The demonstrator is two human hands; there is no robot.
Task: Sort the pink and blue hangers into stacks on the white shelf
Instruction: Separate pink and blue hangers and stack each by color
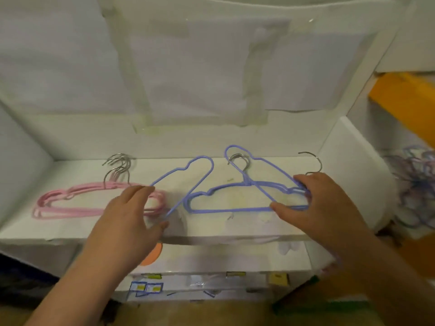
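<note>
A stack of pink hangers (70, 205) lies on the left of the white shelf (207, 227), hooks pointing to the back. A stack of blue hangers (226, 209) lies flat at the middle right. My left hand (127, 222) pinches one end of a tilted blue hanger (188, 171) between fingers and thumb, just right of the pink stack. My right hand (320, 205) grips another blue hanger (261, 165) at the right end of the blue stack. This hanger slants up to the left over the stack. A metal hook (315, 161) shows behind that hand.
A white fabric bag with a clear window (200, 71) stands behind the shelf. A blurred pile of mixed hangers (416, 184) lies off to the right. An orange beam (404, 100) crosses the upper right. A lower shelf front with small labels (211, 278) sits below.
</note>
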